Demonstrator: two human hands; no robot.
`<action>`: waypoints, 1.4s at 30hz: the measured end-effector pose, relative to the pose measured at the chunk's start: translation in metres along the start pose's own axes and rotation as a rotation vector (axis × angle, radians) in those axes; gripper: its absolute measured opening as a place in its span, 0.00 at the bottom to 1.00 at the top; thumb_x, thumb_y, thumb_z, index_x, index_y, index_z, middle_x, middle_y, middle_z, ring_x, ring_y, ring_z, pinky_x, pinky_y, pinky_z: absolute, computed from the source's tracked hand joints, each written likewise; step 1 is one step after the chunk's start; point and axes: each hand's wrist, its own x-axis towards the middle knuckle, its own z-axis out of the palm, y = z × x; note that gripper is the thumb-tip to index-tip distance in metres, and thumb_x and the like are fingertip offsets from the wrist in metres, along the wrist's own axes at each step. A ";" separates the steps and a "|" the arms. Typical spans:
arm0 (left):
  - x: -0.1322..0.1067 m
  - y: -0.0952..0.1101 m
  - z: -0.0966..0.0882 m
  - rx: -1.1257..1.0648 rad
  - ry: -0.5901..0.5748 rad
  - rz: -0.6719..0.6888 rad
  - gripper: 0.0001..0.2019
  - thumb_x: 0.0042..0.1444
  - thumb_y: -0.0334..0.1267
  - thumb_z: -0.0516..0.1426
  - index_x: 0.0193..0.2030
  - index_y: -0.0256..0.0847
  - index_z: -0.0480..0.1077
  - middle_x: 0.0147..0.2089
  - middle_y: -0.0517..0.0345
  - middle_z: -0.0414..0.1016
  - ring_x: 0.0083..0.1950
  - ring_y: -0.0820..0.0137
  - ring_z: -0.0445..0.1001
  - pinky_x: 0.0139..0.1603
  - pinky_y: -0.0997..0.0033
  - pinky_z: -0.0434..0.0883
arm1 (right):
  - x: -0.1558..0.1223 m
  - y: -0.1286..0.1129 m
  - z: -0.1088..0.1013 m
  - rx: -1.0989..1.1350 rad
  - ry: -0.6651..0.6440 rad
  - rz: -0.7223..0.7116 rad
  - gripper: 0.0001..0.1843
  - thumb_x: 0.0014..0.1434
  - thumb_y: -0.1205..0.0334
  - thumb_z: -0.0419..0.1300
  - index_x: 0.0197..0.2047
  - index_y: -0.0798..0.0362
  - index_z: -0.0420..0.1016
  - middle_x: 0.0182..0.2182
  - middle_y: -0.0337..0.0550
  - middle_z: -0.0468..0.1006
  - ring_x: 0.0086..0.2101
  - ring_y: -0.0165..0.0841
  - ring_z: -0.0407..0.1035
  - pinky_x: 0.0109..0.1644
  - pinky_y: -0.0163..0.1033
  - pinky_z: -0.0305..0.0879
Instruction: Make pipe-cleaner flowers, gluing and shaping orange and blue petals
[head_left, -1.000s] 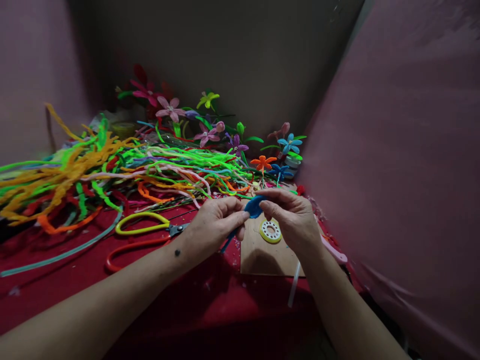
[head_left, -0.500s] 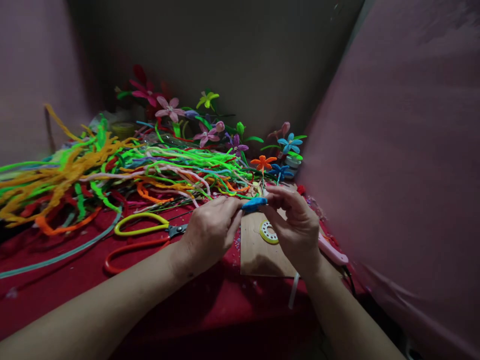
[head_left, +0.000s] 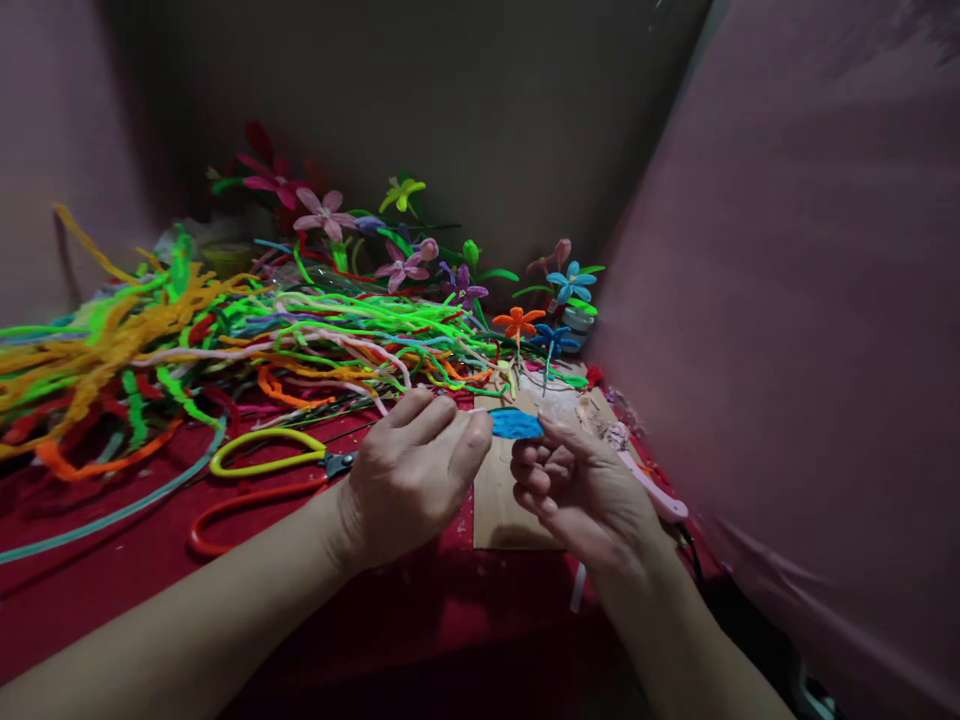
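Between my two hands is a small blue pipe-cleaner petal, held level above a wooden board. My left hand is closed, its thumb and fingers pinching the petal's left end. At the right end, my right hand grips the tip between thumb and forefinger, the other fingers curled below. Scissors with one yellow and one red handle loop lie left of my left hand, their blades partly hidden by it. Beyond the hands stand an orange flower and a dark blue flower.
A big heap of coloured pipe cleaners covers the left and middle of the red cloth. Several finished flowers stand behind it. A pink-handled tool lies right of the board. Pink sheeting rises at the right.
My right hand has turned, showing more of its palm and curled fingers. The petal now shows a broader face. The yellow ring on the board is hidden behind my right hand.
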 end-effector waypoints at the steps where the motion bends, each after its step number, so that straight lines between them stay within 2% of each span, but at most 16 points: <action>1: 0.000 0.000 -0.001 -0.004 0.000 0.003 0.08 0.55 0.27 0.51 0.41 0.36 0.68 0.27 0.55 0.73 0.31 0.67 0.68 0.37 0.64 0.64 | 0.000 0.000 0.000 0.048 0.010 0.026 0.12 0.47 0.63 0.63 0.20 0.56 0.65 0.17 0.37 0.69 0.15 0.21 0.58 0.15 0.26 0.52; 4: -0.002 -0.001 -0.001 -0.035 -0.016 -0.010 0.10 0.56 0.27 0.50 0.42 0.38 0.67 0.31 0.55 0.75 0.33 0.67 0.70 0.42 0.63 0.64 | -0.001 0.002 0.000 0.118 -0.010 0.061 0.12 0.44 0.67 0.63 0.19 0.56 0.62 0.15 0.35 0.66 0.14 0.19 0.55 0.14 0.25 0.49; 8: -0.002 -0.004 0.002 -0.133 0.012 -0.086 0.11 0.56 0.26 0.51 0.45 0.39 0.65 0.32 0.56 0.75 0.36 0.68 0.71 0.46 0.62 0.64 | -0.003 0.004 -0.002 0.113 -0.058 0.075 0.10 0.45 0.68 0.62 0.20 0.56 0.63 0.15 0.34 0.66 0.14 0.19 0.56 0.14 0.24 0.49; 13: -0.002 -0.003 0.007 -0.200 0.085 -0.223 0.19 0.54 0.27 0.54 0.53 0.37 0.61 0.42 0.50 0.75 0.43 0.64 0.70 0.49 0.60 0.65 | -0.002 0.007 -0.008 -0.022 -0.058 -0.056 0.09 0.45 0.64 0.65 0.23 0.57 0.67 0.16 0.36 0.69 0.13 0.19 0.59 0.13 0.23 0.52; 18: -0.001 -0.003 0.005 -0.416 0.030 -0.350 0.24 0.48 0.19 0.50 0.53 0.38 0.62 0.48 0.49 0.71 0.50 0.62 0.65 0.51 0.58 0.66 | 0.001 0.010 -0.013 -0.156 -0.054 -0.187 0.11 0.45 0.61 0.66 0.24 0.57 0.69 0.15 0.36 0.71 0.13 0.22 0.61 0.12 0.25 0.54; 21: 0.003 -0.003 0.002 -0.485 0.056 -0.433 0.21 0.48 0.19 0.49 0.48 0.39 0.65 0.44 0.52 0.72 0.47 0.63 0.66 0.49 0.59 0.66 | 0.003 0.010 -0.015 -0.210 -0.028 -0.241 0.10 0.46 0.60 0.66 0.25 0.57 0.71 0.15 0.36 0.71 0.13 0.23 0.61 0.13 0.26 0.55; 25: 0.009 -0.002 -0.003 -0.551 0.091 -0.540 0.10 0.52 0.25 0.54 0.41 0.39 0.68 0.39 0.55 0.73 0.44 0.66 0.68 0.48 0.62 0.66 | 0.005 0.014 -0.020 -0.277 -0.021 -0.324 0.09 0.47 0.60 0.66 0.25 0.56 0.72 0.16 0.37 0.72 0.14 0.23 0.62 0.14 0.27 0.57; 31: 0.012 -0.001 -0.006 -0.761 -0.011 -0.541 0.03 0.54 0.31 0.57 0.36 0.40 0.71 0.36 0.57 0.70 0.41 0.70 0.67 0.43 0.68 0.66 | 0.006 0.020 -0.021 -0.375 -0.073 -0.364 0.09 0.49 0.61 0.66 0.25 0.56 0.73 0.17 0.36 0.73 0.16 0.22 0.63 0.17 0.27 0.58; 38: 0.013 0.000 -0.006 -0.724 -0.122 -0.419 0.07 0.57 0.29 0.52 0.29 0.38 0.68 0.32 0.56 0.68 0.37 0.69 0.63 0.40 0.67 0.63 | 0.005 0.019 -0.020 -0.411 -0.073 -0.342 0.09 0.49 0.61 0.66 0.25 0.57 0.73 0.16 0.36 0.72 0.15 0.22 0.62 0.17 0.27 0.57; 42: 0.012 0.002 -0.005 -0.683 -0.140 -0.408 0.08 0.58 0.29 0.50 0.29 0.38 0.65 0.31 0.55 0.66 0.36 0.68 0.61 0.39 0.66 0.62 | 0.005 0.019 -0.020 -0.404 -0.080 -0.357 0.09 0.49 0.61 0.66 0.24 0.56 0.73 0.16 0.35 0.72 0.15 0.22 0.62 0.17 0.26 0.57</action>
